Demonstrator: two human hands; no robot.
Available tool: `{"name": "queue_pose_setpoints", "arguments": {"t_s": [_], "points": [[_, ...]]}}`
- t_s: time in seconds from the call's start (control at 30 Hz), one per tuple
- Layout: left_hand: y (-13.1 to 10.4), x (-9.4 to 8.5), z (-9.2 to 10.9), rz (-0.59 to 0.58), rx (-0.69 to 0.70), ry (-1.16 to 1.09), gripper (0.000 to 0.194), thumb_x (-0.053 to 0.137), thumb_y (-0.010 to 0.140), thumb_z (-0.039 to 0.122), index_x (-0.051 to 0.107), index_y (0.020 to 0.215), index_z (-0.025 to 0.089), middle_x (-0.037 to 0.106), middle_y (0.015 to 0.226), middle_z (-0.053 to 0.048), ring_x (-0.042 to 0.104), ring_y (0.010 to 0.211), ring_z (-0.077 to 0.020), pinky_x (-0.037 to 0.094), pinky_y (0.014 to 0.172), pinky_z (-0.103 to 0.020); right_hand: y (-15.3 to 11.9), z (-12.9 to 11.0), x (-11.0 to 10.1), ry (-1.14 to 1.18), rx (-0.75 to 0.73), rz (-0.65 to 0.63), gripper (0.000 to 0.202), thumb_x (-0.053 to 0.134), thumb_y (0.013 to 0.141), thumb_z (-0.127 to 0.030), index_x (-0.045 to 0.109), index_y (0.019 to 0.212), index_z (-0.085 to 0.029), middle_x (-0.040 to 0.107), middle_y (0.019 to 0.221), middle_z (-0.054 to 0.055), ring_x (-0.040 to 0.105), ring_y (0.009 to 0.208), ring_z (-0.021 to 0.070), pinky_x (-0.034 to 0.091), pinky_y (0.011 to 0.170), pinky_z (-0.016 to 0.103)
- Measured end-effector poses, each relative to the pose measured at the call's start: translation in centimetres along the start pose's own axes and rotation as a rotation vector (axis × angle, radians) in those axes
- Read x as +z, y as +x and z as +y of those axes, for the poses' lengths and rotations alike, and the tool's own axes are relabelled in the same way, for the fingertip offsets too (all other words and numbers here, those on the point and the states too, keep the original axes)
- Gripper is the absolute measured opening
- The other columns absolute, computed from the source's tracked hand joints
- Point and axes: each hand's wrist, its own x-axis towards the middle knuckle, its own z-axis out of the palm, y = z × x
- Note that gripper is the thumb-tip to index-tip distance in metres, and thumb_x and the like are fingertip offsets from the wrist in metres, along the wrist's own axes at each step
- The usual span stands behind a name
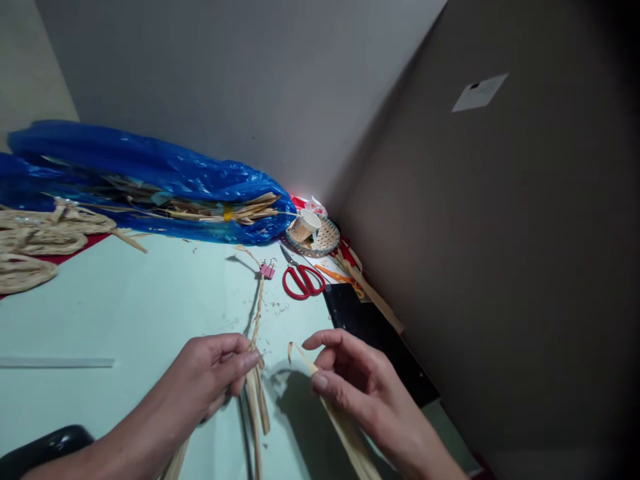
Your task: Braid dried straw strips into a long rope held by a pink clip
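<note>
Pale green tabletop set against a grey wall, which meets a darker brown-grey wall bearing a white card. Centre: a thin braided cord runs toward the viewer from a pink binder clip, its unbraided strands hanging below the left hand. The grip of this hand is narrow, thumb and fingers pinching the cord at the lower end of the braid. The right hand, just beside it and not touching it, holds a loose flat strip between thumb and fingers, index finger raised; the strip's tapered, curled tip points toward the cord. Right of the clip: scissors with red handles, blades partly apart. Behind them, a woven basket contains a white cup, tilted. Upper left: a blue plastic bag, open along its side, with dried strips inside. Far left: coiled braids on red material. Nearer, a translucent rod lies flat. Right edge: a black panel.
</note>
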Motion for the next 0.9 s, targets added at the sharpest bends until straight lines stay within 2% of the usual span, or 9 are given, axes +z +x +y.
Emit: {"name": "queue_pose_setpoints", "arguments": {"t_s": [0.1,0.17,0.3,0.4,0.5,0.57,0.63,0.8,0.9], "points": [[0.0,-0.1,0.0,-0.017,-0.017,0.02,0.041,0.069,0.07,0.059,0.054,0.064,0.021,0.048,0.048,0.01,0.023,0.037,-0.0034,0.01,0.042,-0.023,0.0,1.3,2.3,0.05,-0.027,-0.008,0.034,0.078,0.088,-0.044,0.063,0.104,-0.018,0.058,0.081,-0.001,0.05,0.07,0.0109,0.039,0.064,0.022],[-0.2,-0.2,0.1,-0.027,-0.005,0.031,0.04,0.069,0.072,0.058,0.057,0.066,0.02,0.049,0.051,0.009,0.024,0.04,-0.0041,0.014,0.043,-0.023,0.1,1.8,2.9,-0.018,-0.07,-0.014,0.024,0.071,0.093,-0.039,0.064,0.1,-0.018,0.059,0.08,-0.001,0.05,0.069,0.0113,0.04,0.064,0.023],[-0.3,-0.3,0.2,-0.055,0.009,0.03,0.039,0.068,0.074,0.057,0.058,0.068,0.02,0.049,0.053,0.01,0.023,0.041,-0.004,0.013,0.043,-0.023,0.2,2.1,2.9,-0.19,-0.164,0.013,0.017,0.06,0.099,-0.03,0.071,0.104,-0.019,0.067,0.085,0.001,0.055,0.071,0.0128,0.042,0.065,0.024],[-0.2,-0.4,0.3,-0.045,-0.021,0.046,0.041,0.07,0.072,0.059,0.061,0.07,0.019,0.048,0.052,0.01,0.023,0.04,-0.0042,0.012,0.043,-0.023,0.2,1.6,2.7,-0.21,-0.175,0.061,0.017,0.059,0.099,-0.026,0.074,0.105,-0.021,0.075,0.099,0.003,0.066,0.086,0.0154,0.048,0.074,0.025],[-0.3,-0.3,0.6,-0.013,-0.059,0.069,0.04,0.072,0.066,0.058,0.063,0.069,0.019,0.046,0.051,0.009,0.026,0.044,-0.0062,0.016,0.044,-0.023,0.3,0.9,2.9,-0.222,-0.195,0.034,0.018,0.059,0.099,-0.021,0.076,0.101,-0.022,0.077,0.098,0.001,0.07,0.089,0.014,0.05,0.08,0.023],[-0.5,-0.2,0.8,-0.004,-0.065,0.071,0.039,0.073,0.064,0.057,0.063,0.067,0.019,0.045,0.051,0.009,0.027,0.045,-0.0071,0.018,0.045,-0.023,0.3,0.7,3.4,-0.241,-0.238,0.005,0.018,0.059,0.098,-0.017,0.076,0.102,-0.023,0.078,0.098,0.001,0.071,0.088,0.0133,0.052,0.082,0.023],[-0.6,-0.2,0.8,-0.01,-0.065,0.075,0.038,0.073,0.064,0.056,0.063,0.066,0.02,0.045,0.051,0.009,0.028,0.046,-0.0076,0.019,0.045,-0.024,0.2,0.8,4.0,-0.292,-0.28,0.03,0.02,0.057,0.099,-0.017,0.075,0.103,-0.023,0.076,0.097,0.002,0.071,0.087,0.0146,0.054,0.08,0.025],[-0.2,-0.3,0.5,-0.023,-0.065,0.057,0.039,0.073,0.066,0.057,0.063,0.07,0.02,0.05,0.057,0.007,0.027,0.047,-0.0075,0.018,0.046,-0.024,0.0,2.2,5.5,-0.506,-0.331,0.059,0.024,0.05,0.099,-0.019,0.072,0.108,-0.023,0.068,0.092,0.007,0.067,0.078,0.0194,0.056,0.072,0.031],[-0.2,-0.6,0.1,-0.031,-0.069,0.063,0.041,0.075,0.066,0.059,0.06,0.068,0.021,0.043,0.053,0.009,0.027,0.047,-0.0079,0.02,0.046,-0.024,0.0,2.8,5.7,-0.555,-0.361,0.029,0.028,0.048,0.098,-0.016,0.07,0.115,-0.023,0.067,0.096,0.009,0.068,0.082,0.0213,0.058,0.074,0.033]]}}
